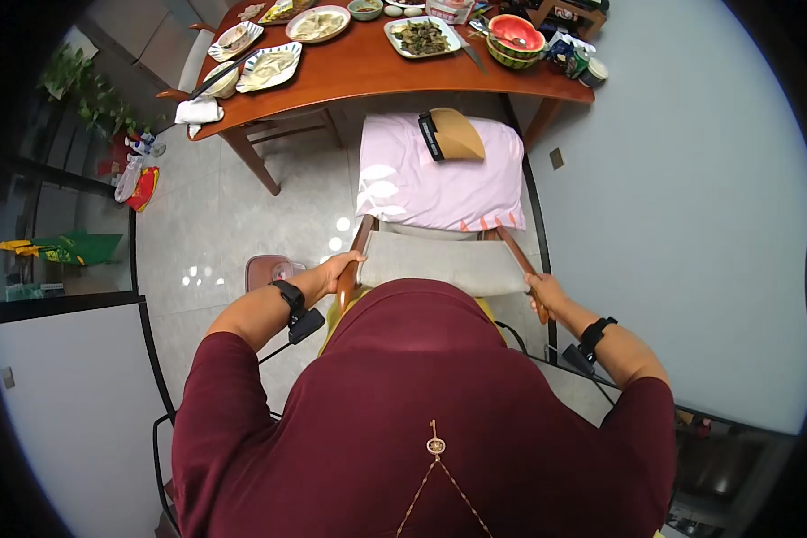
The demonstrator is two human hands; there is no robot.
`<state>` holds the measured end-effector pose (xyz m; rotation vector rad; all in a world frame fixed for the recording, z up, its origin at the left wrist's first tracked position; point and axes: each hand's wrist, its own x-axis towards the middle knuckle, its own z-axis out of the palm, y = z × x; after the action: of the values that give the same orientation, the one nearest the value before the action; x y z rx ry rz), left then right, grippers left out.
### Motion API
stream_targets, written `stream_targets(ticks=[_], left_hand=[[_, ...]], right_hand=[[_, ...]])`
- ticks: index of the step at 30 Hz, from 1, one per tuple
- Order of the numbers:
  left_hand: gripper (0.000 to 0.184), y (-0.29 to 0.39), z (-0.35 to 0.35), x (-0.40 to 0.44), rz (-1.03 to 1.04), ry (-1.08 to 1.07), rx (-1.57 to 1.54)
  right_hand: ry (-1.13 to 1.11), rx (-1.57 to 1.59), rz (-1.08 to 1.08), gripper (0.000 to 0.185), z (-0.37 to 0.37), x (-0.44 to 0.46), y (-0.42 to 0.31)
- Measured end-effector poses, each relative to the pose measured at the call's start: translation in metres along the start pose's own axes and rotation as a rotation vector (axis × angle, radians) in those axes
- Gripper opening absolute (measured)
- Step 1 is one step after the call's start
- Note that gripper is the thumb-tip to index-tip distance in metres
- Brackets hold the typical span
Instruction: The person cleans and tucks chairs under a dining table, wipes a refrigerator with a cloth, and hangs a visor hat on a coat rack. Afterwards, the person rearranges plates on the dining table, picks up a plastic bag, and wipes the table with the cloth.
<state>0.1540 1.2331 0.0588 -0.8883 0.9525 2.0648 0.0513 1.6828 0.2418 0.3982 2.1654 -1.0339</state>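
Observation:
Directly in front of my body stands a wooden chair (444, 260) with a beige fabric backrest. My left hand (339, 267) is wrapped round the left post of the backrest. On the other side, my right hand (547, 294) grips the right post, its fingers partly hidden. A pink cushion (403, 170) with white leaf shapes covers the seat. On top of it lies a tan sun visor (459, 134) with a black band. The seat's far edge reaches close to the wooden table.
A wooden table (350, 88) ahead carries plates of dumplings (269, 66), a plate of greens (421, 38) and a hollowed watermelon half (514, 38). A grey wall (672, 197) runs along the right. A reddish bin (269, 272) stands on the floor to the left.

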Motion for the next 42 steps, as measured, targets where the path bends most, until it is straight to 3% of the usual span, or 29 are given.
stream_targets(ticks=[5,10,16,17,21,23,30,31,32,33,35,39,42], left_hand=[[0.056,0.023,0.065,-0.006,0.036,0.061,0.005],[0.055,0.038,0.071,0.047,-0.028,-0.018,0.033],[0.054,0.045,0.096,0.038,-0.072,-0.049,0.011],[0.065,0.047,0.1,0.034,-0.085,-0.072,0.018],[0.075,0.058,0.123,0.016,-0.14,0.029,0.084],[0.08,0.057,0.132,0.013,-0.104,-0.192,0.154],[0.069,0.058,0.154,0.016,-0.145,-0.288,0.229],[0.064,0.056,0.156,0.015,-0.13,-0.279,0.236],[0.064,0.056,0.156,0.015,-0.132,-0.281,0.229],[0.065,0.055,0.155,0.014,-0.133,-0.301,0.23],[0.067,0.053,0.155,0.01,-0.136,-0.322,0.222],[0.064,0.054,0.159,-0.006,-0.115,-0.303,0.241],[0.064,0.05,0.161,-0.011,-0.05,-0.27,0.229]], right_hand=[[-0.003,-0.093,-0.015,0.037,-0.056,0.035,-0.026],[-0.014,-0.133,0.062,0.039,-0.088,0.056,-0.028],[-0.046,-0.172,0.107,0.039,-0.113,0.075,-0.034],[-0.048,-0.167,0.114,0.039,-0.116,0.076,-0.036],[-0.084,-0.205,0.056,0.042,-0.13,0.078,-0.047],[-0.094,-0.234,0.05,0.043,-0.141,0.08,-0.052],[-0.101,-0.389,0.063,0.048,-0.186,0.102,-0.076],[-0.136,-0.648,0.049,0.05,-0.194,0.111,-0.084],[-0.169,-0.905,0.032,0.053,-0.198,0.119,-0.093],[-0.019,-1.242,-0.197,0.055,-0.198,0.128,-0.101],[0.112,-1.519,-0.466,0.056,-0.195,0.152,-0.124],[-0.074,-1.415,-0.534,0.045,-0.135,0.172,-0.222],[-0.073,-1.328,-0.644,0.041,-0.09,0.201,-0.246]])
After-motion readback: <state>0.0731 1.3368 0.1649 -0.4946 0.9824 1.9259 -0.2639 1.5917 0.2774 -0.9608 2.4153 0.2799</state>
